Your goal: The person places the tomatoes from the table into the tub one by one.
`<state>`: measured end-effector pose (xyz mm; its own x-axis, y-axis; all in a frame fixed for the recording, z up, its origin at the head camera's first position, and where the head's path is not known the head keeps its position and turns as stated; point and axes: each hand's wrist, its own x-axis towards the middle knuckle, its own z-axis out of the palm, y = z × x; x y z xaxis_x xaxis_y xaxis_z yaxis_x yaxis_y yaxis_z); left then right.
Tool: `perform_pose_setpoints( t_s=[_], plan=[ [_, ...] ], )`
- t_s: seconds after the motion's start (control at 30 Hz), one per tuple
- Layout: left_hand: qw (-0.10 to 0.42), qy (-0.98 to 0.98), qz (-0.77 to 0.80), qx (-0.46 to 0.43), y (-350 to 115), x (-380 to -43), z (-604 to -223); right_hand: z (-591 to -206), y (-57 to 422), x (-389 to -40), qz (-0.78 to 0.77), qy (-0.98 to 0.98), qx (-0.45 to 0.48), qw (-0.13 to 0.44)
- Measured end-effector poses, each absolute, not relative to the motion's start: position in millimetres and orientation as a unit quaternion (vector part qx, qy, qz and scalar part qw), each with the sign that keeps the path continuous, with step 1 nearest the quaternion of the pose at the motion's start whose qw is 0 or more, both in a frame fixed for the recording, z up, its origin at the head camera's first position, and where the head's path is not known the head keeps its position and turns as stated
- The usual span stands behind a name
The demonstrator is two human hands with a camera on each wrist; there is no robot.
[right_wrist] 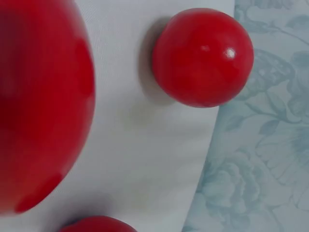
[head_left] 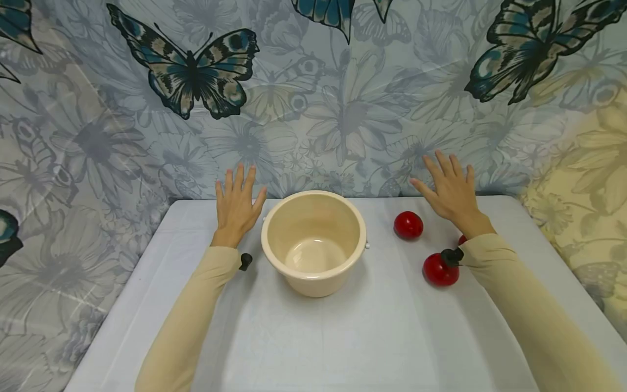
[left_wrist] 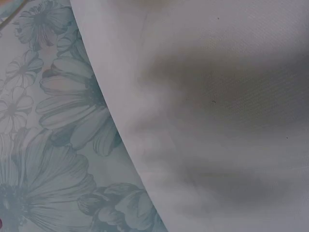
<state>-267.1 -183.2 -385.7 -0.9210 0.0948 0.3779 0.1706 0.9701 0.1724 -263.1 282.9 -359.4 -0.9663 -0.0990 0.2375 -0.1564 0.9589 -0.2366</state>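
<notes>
A cream bucket [head_left: 313, 280] stands upright in the middle of the white table, nothing inside it. To its left my left hand [head_left: 236, 209] is held with fingers spread and straight, holding nothing. On the other side my right hand [head_left: 450, 190] is spread out too, its fingers straight. Below and left of it lies a shiny red round thing [head_left: 409, 225], its kind unclear. A second red ball-shaped thing [head_left: 441, 270] sits nearer the front by the right wrist. Only a sliver of a third red one [head_left: 462, 240] shows past that wrist; the right wrist view has red rounded surfaces [right_wrist: 203, 58] close up.
White cloth covers the table [head_left: 318, 348], whose far edge meets a butterfly-and-flower patterned backdrop [head_left: 343, 109]. A small dark wrist camera [head_left: 246, 262] sticks out from the left sleeve, another dark one [head_left: 451, 256] from the right. Blurred shadows cross the cloth in the left wrist view.
</notes>
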Motion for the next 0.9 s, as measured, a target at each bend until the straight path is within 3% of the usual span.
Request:
perform_pose_setpoints(
  t_s=[0.9],
  plan=[
    [0.199, -0.966, -0.144, -0.083, -180, -244, -377, -354, 280, -241, 0.187, -0.968, 0.090, 0.138]
  ],
)
